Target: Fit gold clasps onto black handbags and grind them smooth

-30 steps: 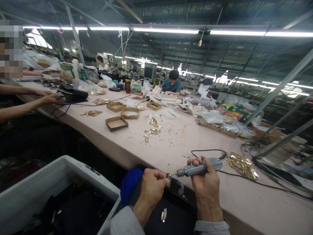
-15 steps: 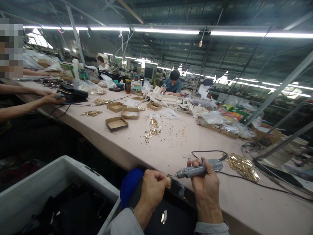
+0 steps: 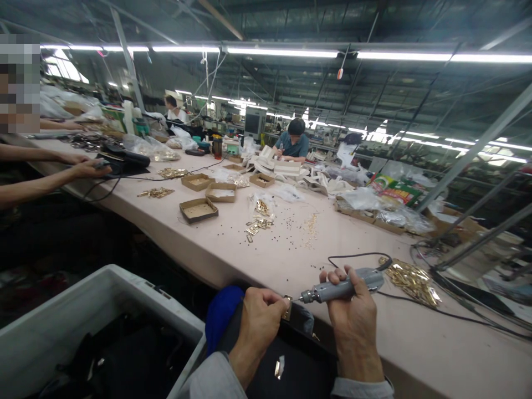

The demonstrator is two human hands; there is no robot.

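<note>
My view has the bench (image 3: 174, 238) running across it. Beyond the working hands are loose gold pieces (image 3: 258, 226), dark specks and, further off, three open boxes (image 3: 198, 211) close together. A heap of gold hardware (image 3: 413, 282) lies just beyond the driver's rear end, and black cords (image 3: 449, 315) run past it towards the right edge; one cable loops beside the driver. A white bin (image 3: 45, 327) stands low on my left, against a blue item (image 3: 223, 310). Across the bench, a person in a blue top (image 3: 294, 145) bends over pale pieces (image 3: 286, 168), while at far left another person's hands (image 3: 89, 168) are at a black bag (image 3: 131, 159).

I have the left hand (image 3: 258, 321) pinching a small gold plate (image 3: 287, 308) at the near edge of the bench, above a dark item (image 3: 305, 363) that carries a small shiny piece (image 3: 278, 368). My right hand (image 3: 355, 321) is wrapped around a grey power driver (image 3: 343, 287), its bit pointing at the plate.

The left fingertips cover part of the plate, and I can't tell whether the bit touches it. The bin's black contents (image 3: 133, 354) merge into shadow, and the dark item is cut off below.
</note>
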